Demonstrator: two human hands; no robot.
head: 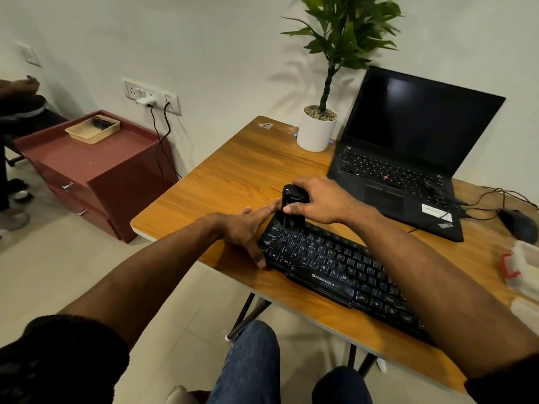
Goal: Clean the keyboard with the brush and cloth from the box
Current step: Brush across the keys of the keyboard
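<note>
Our right hand (318, 199) grips the black brush (293, 207) upright on the keyboard (335, 263) at its ten o'clock corner; our left hand (248, 231), fingers straight, presses that end.

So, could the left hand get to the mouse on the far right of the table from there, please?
Probably not: the mouse lies beyond the laptop, and the right hand with the brush crosses the way.

The desk (233, 176) at frame centre shows glossy, wood-grain laminate. On it, the keyboard (335, 266) and the brush (292, 196) look like black plastic with a slight sheen. At right, the laptop (408, 158) is matt black; at top centre, the plant pot (316, 135) is smooth white.
</note>
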